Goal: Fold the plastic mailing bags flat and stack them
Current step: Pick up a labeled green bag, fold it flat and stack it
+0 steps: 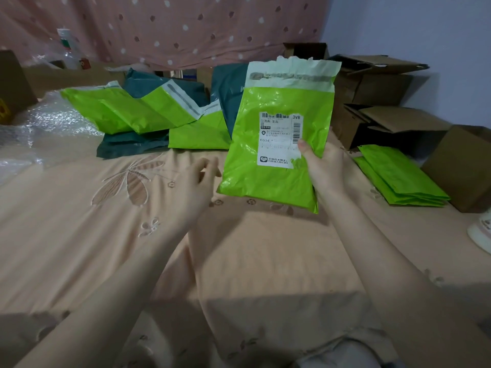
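Right grip (322, 162) pinching one green mailing bag (279, 144) upright; left grip (198, 179) spread loose beside it.
One folded green stack (398, 176) lies on the bed (132, 235).

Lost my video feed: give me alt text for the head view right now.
The right hand holds up a lime-green mailing bag, label facing the camera, above a peach bedspread; the open left hand reaches toward it. Unfolded green and teal bags lie behind, folded green bags at right beside cardboard boxes.

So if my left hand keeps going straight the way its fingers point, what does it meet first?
Most likely the lower left edge of the green mailing bag that the right hand holds up. The left hand is open, fingers aimed up and right toward it. Depth is unclear, so it might pass just beneath.
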The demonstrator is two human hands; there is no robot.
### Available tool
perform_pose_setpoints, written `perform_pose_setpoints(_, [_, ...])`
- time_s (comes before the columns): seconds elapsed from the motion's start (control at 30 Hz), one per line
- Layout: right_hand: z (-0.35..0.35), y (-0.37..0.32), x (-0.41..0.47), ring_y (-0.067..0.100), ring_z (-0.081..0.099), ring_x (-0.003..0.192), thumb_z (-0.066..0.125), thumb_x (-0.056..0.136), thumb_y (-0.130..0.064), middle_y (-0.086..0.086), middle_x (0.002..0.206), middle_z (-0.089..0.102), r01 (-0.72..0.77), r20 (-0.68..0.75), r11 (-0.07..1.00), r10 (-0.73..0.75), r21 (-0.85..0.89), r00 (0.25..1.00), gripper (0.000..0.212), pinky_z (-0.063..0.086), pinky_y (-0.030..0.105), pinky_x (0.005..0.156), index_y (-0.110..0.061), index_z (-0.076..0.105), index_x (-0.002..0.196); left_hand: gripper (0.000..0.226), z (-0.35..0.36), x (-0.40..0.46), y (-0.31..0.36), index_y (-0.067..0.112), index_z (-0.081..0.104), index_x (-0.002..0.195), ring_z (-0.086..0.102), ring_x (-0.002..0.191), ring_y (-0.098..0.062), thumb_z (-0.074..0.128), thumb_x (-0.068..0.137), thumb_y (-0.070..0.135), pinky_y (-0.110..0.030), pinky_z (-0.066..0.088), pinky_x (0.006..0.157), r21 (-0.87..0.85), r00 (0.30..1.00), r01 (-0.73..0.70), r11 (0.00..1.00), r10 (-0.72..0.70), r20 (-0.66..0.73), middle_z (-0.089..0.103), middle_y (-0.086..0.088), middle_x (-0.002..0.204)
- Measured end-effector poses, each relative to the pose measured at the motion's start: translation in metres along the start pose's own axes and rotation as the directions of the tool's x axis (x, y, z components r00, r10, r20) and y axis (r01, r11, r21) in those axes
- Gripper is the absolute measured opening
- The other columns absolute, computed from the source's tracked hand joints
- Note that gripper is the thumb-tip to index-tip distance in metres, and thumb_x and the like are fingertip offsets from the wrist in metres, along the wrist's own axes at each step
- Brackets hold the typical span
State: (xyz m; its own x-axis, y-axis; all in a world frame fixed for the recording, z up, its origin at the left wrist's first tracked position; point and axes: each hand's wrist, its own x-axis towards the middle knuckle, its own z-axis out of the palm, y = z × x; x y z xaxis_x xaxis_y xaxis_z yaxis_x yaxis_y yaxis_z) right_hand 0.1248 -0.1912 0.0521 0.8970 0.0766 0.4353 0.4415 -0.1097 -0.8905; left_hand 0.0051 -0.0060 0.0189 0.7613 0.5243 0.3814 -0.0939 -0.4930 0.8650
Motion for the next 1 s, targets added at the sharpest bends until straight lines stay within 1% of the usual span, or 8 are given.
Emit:
perform_pose_setpoints(0.13, [0.002, 0.003, -0.007, 0.008, 0.065, 0.085, 0.062, 0.089, -0.015, -0.003, 0.096, 0.067, -0.077, 0.082, 0.996, 0.073, 0.041, 0.994, 0.018, 0.053, 0.020, 0.077, -0.006, 0.068, 0.104, 0.050, -0.009, 0.007, 0.013, 0.017, 0.065, 0.084, 0.063, 0.058, -0.010, 0.032, 0.095, 0.054, -0.027, 0.052, 0.057, -0.281, 0.914, 0.392, 0.876, -0.337, 0.224, 0.065, 0.000, 0.070])
perform_pose_setpoints(0.23, [0.010, 0.002, -0.013, 0.009, 0.065, 0.080, 0.064, 0.088, -0.017, 0.002, 0.094, 0.069, -0.140, 0.122, 0.987, 0.131, 0.072, 0.984, 0.012, 0.053, 0.031, 0.079, -0.008, 0.069, 0.096, 0.039, 0.000, 0.009, 0.017, 0.021, 0.063, 0.108, 0.067, 0.086, -0.013, 0.051, 0.088, 0.052, -0.032, 0.055, 0.079, -0.292, 0.829, 0.516, 0.805, -0.385, 0.405, 0.070, 0.004, 0.096])
perform_pose_setpoints(0.4, [0.008, 0.008, -0.015, 0.022, 0.067, 0.088, 0.056, 0.091, -0.041, 0.005, 0.091, 0.071, -0.301, 0.174, 0.950, 0.283, 0.087, 0.943, 0.030, 0.053, 0.041, 0.083, -0.014, 0.069, 0.086, 0.004, 0.015, 0.010, 0.012, 0.021, 0.063, 0.089, 0.063, 0.078, -0.010, 0.062, 0.088, 0.025, -0.026, 0.051, 0.079, -0.365, 0.910, 0.409, 0.836, -0.347, 0.227, 0.067, 0.006, 0.086])
perform_pose_setpoints(0.53, [0.001, 0.028, -0.022, 0.033, 0.065, 0.089, 0.042, 0.071, -0.073, -0.001, 0.071, 0.064, -0.345, 0.186, 0.926, 0.370, -0.153, 0.910, 0.051, 0.052, 0.055, 0.086, -0.029, 0.067, 0.073, 0.006, 0.018, 0.009, -0.003, 0.022, 0.065, 0.091, 0.064, 0.091, -0.018, 0.062, 0.088, 0.027, -0.033, 0.050, 0.086, -0.311, 0.923, 0.379, 0.871, -0.331, 0.197, 0.068, 0.004, 0.090])
perform_pose_setpoints(0.67, [-0.009, 0.031, -0.040, 0.030, 0.056, 0.078, 0.029, 0.075, -0.067, -0.007, 0.060, 0.045, -0.126, 0.201, 0.904, 0.224, -0.409, 0.954, 0.035, 0.049, 0.051, 0.079, -0.045, 0.053, 0.063, 0.008, 0.026, 0.002, -0.008, 0.019, 0.063, 0.097, 0.063, 0.080, -0.011, 0.059, 0.091, 0.021, -0.025, 0.053, 0.076, -0.416, 0.917, 0.399, 0.817, -0.355, 0.182, 0.067, 0.005, 0.087])
perform_pose_setpoints(0.77, [-0.013, 0.036, -0.044, 0.029, 0.058, 0.073, 0.030, 0.073, -0.069, -0.009, 0.060, 0.052, -0.102, 0.189, 0.900, 0.198, -0.424, 0.962, 0.036, 0.050, 0.049, 0.074, -0.041, 0.052, 0.064, 0.013, 0.025, 0.001, -0.011, 0.017, 0.062, 0.103, 0.066, 0.079, -0.011, 0.059, 0.091, 0.020, -0.028, 0.054, 0.077, -0.458, 0.906, 0.422, 0.783, -0.384, 0.178, 0.068, 0.005, 0.088])
perform_pose_setpoints(0.87, [-0.013, 0.037, -0.046, 0.032, 0.060, 0.079, 0.030, 0.074, -0.071, -0.007, 0.064, 0.056, -0.073, 0.188, 0.884, 0.178, -0.462, 0.966, 0.036, 0.049, 0.046, 0.074, -0.042, 0.050, 0.067, 0.013, 0.025, -0.004, -0.009, 0.015, 0.060, 0.104, 0.067, 0.063, -0.002, 0.057, 0.092, 0.016, -0.018, 0.055, 0.062, -0.453, 0.895, 0.447, 0.772, -0.380, 0.234, 0.069, 0.008, 0.079])
perform_pose_setpoints(1.0, [-0.014, 0.041, -0.053, 0.030, 0.062, 0.080, 0.039, 0.082, -0.054, 0.001, 0.073, 0.066, -0.011, 0.191, 0.840, 0.136, -0.543, 0.972, 0.027, 0.049, 0.044, 0.072, -0.029, 0.046, 0.074, 0.026, 0.023, -0.009, -0.008, 0.014, 0.055, 0.119, 0.062, 0.080, -0.004, 0.055, 0.092, 0.014, -0.012, 0.052, 0.068, -0.327, 0.909, 0.398, 0.857, -0.322, 0.264, 0.064, 0.000, 0.106])
